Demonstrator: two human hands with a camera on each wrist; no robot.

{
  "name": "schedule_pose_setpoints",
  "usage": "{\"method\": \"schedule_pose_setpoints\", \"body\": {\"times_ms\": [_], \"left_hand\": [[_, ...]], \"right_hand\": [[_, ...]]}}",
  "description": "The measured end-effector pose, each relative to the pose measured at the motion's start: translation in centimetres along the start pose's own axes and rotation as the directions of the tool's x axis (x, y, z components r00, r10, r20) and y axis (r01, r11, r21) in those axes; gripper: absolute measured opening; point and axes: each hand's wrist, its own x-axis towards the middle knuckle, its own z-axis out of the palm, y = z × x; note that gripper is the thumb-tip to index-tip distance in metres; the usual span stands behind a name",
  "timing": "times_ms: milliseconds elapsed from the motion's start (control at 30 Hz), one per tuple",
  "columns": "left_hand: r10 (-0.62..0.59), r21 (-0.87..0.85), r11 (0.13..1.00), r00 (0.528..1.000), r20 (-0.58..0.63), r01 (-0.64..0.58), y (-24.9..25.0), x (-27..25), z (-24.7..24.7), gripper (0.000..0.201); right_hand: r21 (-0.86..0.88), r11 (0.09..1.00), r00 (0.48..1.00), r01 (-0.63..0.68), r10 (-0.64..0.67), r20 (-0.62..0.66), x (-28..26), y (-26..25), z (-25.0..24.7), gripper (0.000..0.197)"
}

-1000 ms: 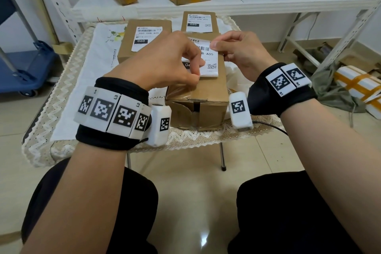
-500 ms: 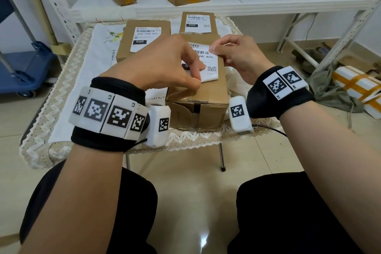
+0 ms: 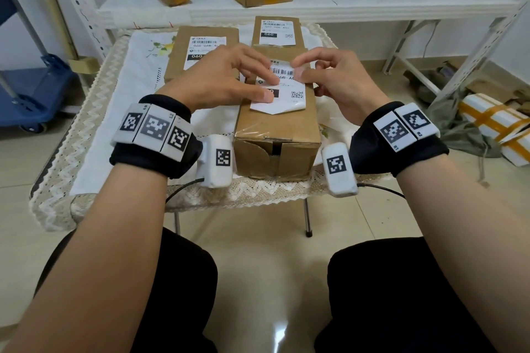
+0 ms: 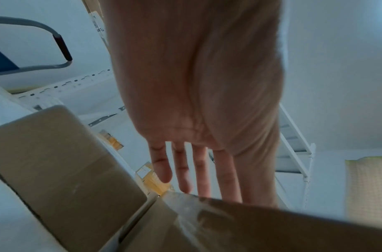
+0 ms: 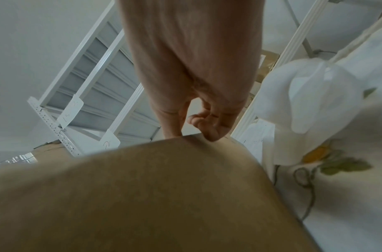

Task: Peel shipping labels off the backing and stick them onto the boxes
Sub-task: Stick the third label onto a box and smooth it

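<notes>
A brown cardboard box [image 3: 276, 129] stands at the near edge of the small table. A white shipping label [image 3: 284, 94] lies on its top, with the near edge still curling up. My left hand [image 3: 258, 86] presses the label's left half with straight fingers; in the left wrist view these fingers [image 4: 183, 170] reach out over the box [image 4: 228, 230]. My right hand [image 3: 298, 69] has its fingers curled and holds the label's upper right corner between index tip and thumb. The right wrist view shows the same hand [image 5: 196, 122] resting on the box top [image 5: 142, 196].
Two labelled boxes sit behind: one at the left [image 3: 200, 51], one further back [image 3: 276, 30]. A crumpled white sheet [image 5: 304, 93] lies right of the near box. Several parcels stand on the white shelf [image 3: 372, 0]. A blue cart [image 3: 28, 89] is left; a taped white parcel [image 3: 493, 129] lies on the floor at the right.
The label has come down onto the box top. My left hand let go of its pinch on the lower left corner and now presses with flat fingers. The right hand stayed at the upper right corner.
</notes>
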Motion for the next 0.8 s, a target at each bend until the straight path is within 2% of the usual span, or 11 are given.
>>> {"method": "schedule_pose_setpoints", "body": {"times_ms": [133,267,433,500,600,800], "left_hand": [[-0.060,-0.016,0.998,0.998,0.034,0.061,-0.6,0.7,-0.1,0.069],[-0.137,0.028,0.991,0.982,0.131,0.134,-1.4,1.2,-0.1,0.096],[-0.193,0.165,0.973,0.958,0.213,0.159,-1.4,1.4,0.2,0.115],[-0.200,0.185,0.970,0.955,0.220,0.160,-1.4,1.5,0.3,0.119],[-0.202,0.199,0.967,0.954,0.220,0.158,-1.6,1.7,0.4,0.123],[-0.181,0.151,0.976,0.971,0.156,0.157,-2.1,1.7,0.2,0.111]], "right_hand": [[-0.034,0.996,0.989,-0.079,0.082,0.123,-0.9,-0.3,-0.4,0.026],[-0.119,0.983,0.957,-0.137,0.163,0.242,-1.1,-0.5,-0.8,0.052],[-0.181,0.963,0.900,-0.198,0.252,0.355,-1.8,-1.0,-1.2,0.082],[-0.194,0.959,0.881,-0.205,0.267,0.391,-1.9,-1.2,-1.3,0.095],[-0.208,0.955,0.864,-0.211,0.282,0.417,-2.0,-1.3,-1.4,0.101],[-0.153,0.962,0.869,-0.225,0.269,0.415,-1.5,-0.5,-1.5,0.101]]}}
